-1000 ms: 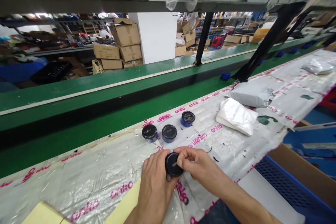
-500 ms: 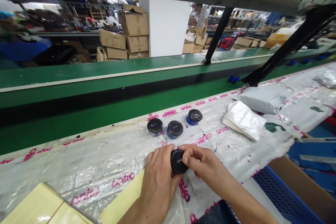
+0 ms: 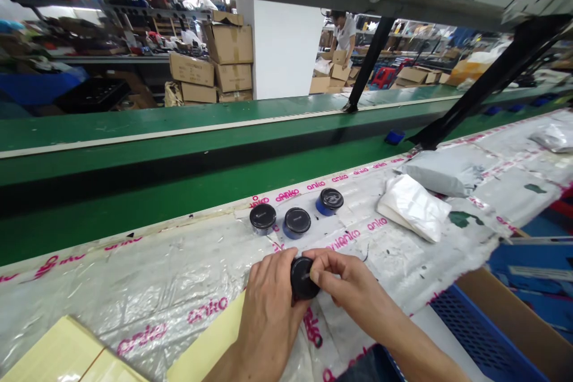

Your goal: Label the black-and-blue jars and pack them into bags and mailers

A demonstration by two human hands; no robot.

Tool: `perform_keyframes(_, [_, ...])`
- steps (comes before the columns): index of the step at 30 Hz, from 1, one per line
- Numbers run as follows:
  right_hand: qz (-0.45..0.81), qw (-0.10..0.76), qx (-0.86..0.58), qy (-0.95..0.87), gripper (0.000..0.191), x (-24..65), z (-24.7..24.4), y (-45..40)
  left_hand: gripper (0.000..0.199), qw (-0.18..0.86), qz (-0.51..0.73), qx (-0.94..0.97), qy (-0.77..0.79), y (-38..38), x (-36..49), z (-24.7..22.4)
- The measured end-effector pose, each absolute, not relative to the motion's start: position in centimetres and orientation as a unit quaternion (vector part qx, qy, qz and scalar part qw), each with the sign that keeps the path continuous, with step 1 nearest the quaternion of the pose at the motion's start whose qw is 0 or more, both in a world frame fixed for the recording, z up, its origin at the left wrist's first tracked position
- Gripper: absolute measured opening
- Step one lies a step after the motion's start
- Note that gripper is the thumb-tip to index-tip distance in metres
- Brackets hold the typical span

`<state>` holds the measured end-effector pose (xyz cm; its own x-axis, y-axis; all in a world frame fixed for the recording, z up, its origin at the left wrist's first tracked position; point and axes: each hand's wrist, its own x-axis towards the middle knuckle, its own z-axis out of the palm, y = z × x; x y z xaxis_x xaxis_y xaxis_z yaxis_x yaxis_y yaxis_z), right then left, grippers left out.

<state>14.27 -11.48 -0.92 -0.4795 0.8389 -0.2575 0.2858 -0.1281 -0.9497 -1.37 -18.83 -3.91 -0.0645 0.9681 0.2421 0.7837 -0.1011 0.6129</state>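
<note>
My left hand (image 3: 271, 301) is wrapped round a round container with a black lid (image 3: 303, 279), tilted so that the lid faces me. The fingers of my right hand (image 3: 338, 274) are pinched together at the right part of this lid; whatever they grip there is too small to make out. Just beyond my hands stand a clear-sided tin with a black lid (image 3: 262, 218), a blue tin with a black lid (image 3: 296, 223) and another blue tin (image 3: 329, 202).
White bags (image 3: 414, 206) lie to the right on the plastic-covered table (image 3: 179, 262). Yellow sheets (image 3: 67, 352) are at the lower left. A blue basket (image 3: 478, 328) is at the lower right. Behind runs a green conveyor (image 3: 201, 185); a person (image 3: 344, 33) stands beyond, among boxes.
The blue pieces on the green conveyor have shifted slightly left. Both hands keep nearly the same hold at the black lid. The person in the background shows more clearly.
</note>
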Motion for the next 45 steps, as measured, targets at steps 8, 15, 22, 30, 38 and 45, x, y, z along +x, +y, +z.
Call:
perform_keyframes(8, [0.591,0.239,-0.449,-0.627,0.018,14.2,-0.8,-11.6,0.070,0.150,0.322,0.663,0.659,-18.8,-1.3,-4.0])
perform_keyframes(15, [0.591,0.245,-0.445,-0.627,0.017,14.2,-0.8,-11.5,0.072,0.145,0.320,0.669,0.655,-18.8,-1.4,-4.1])
perform_keyframes(22, [0.583,0.252,-0.446,-0.631,0.016,14.2,-0.7,-11.7,0.066,0.148,0.316,0.671,0.654,-18.9,-1.4,-4.0])
perform_keyframes(30, [0.574,0.240,-0.476,-0.622,0.012,14.2,-0.9,-11.9,0.064,0.144,0.314,0.670,0.657,-18.6,-1.4,-3.7])
perform_keyframes(38, [0.555,0.258,-0.491,-0.619,0.012,13.9,-1.5,-11.9,0.063,0.134,0.317,0.679,0.649,-18.6,-1.5,-4.2])
perform_keyframes(45, [0.589,0.258,-0.482,-0.595,0.019,14.1,-2.1,-12.0,0.058,0.127,0.320,0.676,0.652,-18.5,-1.5,-4.2])
